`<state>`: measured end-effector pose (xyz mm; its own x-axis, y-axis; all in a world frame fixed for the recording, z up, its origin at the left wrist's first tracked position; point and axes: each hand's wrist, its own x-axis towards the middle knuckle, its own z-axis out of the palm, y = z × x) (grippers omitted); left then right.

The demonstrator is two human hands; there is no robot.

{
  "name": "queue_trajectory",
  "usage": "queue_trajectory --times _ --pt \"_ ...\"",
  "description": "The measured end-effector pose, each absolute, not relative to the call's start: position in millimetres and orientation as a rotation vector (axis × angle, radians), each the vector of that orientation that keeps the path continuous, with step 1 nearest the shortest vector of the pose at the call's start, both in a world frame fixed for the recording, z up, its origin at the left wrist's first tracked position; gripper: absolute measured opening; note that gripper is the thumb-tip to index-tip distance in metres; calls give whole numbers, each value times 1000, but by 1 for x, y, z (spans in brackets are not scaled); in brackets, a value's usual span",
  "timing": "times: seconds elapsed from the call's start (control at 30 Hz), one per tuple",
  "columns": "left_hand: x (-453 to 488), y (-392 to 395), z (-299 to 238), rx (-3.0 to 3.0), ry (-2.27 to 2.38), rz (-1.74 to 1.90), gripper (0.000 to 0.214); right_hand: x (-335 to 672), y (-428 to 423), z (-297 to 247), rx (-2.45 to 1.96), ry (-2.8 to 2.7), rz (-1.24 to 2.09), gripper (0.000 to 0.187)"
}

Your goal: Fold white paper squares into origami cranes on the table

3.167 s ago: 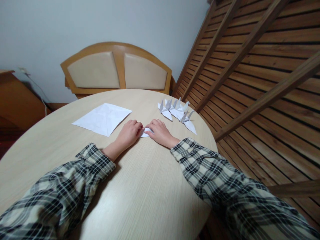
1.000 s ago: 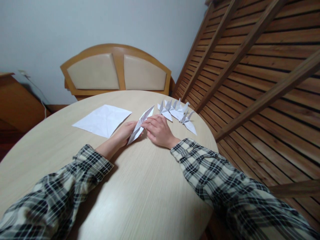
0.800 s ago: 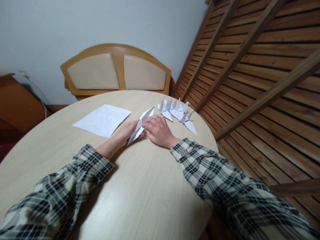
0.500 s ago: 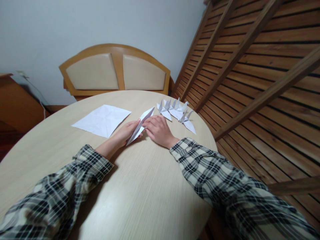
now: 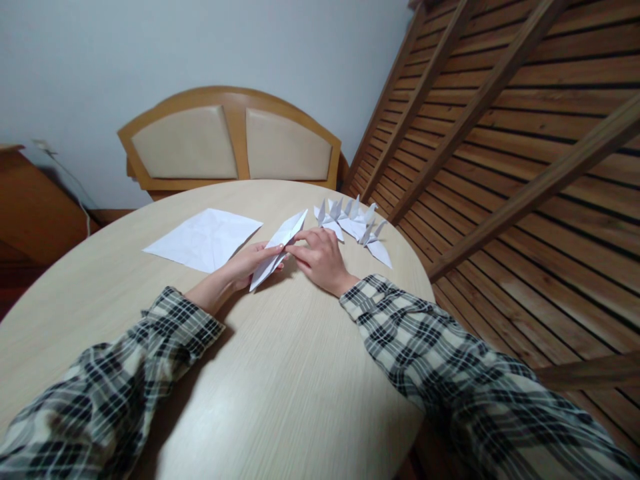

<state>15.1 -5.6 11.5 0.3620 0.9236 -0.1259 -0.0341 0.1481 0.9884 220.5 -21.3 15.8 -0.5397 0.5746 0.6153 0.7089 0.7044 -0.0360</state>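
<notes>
From here most of the fingers of the left hand [image 5: 245, 265] are hidden beneath the folded paper [image 5: 287, 231], which it clamps with the thumb across the top. The fingertips of the right hand [image 5: 323, 261] close on the right edge, covering a little of it. Whether the underside touches the table [image 5: 280, 373], I can't tell. The piece is white, slim and pointed at both ends, slanting from near left to far right, between a flat white sheet [image 5: 203, 240] on the left and paper cranes [image 5: 379, 253] at far right, too overlapped to count
</notes>
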Motion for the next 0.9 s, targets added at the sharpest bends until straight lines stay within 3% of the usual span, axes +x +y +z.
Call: queue_trajectory --times 0.27,0.4,0.63,0.9 --pt "20 -11 19 1164 1026 884 21 219 -18 15 -1069 -2138 -237 15" --pt "23 -15 20 1151 1029 927 25 219 -13 10 -984 -2001 71 9" --pt "26 -17 21 1228 924 871 28 207 -15 7 -997 -1756 1000 39" --pt "28 -18 23 1441 802 758 26 201 -15 5 -951 -1754 1229 46"
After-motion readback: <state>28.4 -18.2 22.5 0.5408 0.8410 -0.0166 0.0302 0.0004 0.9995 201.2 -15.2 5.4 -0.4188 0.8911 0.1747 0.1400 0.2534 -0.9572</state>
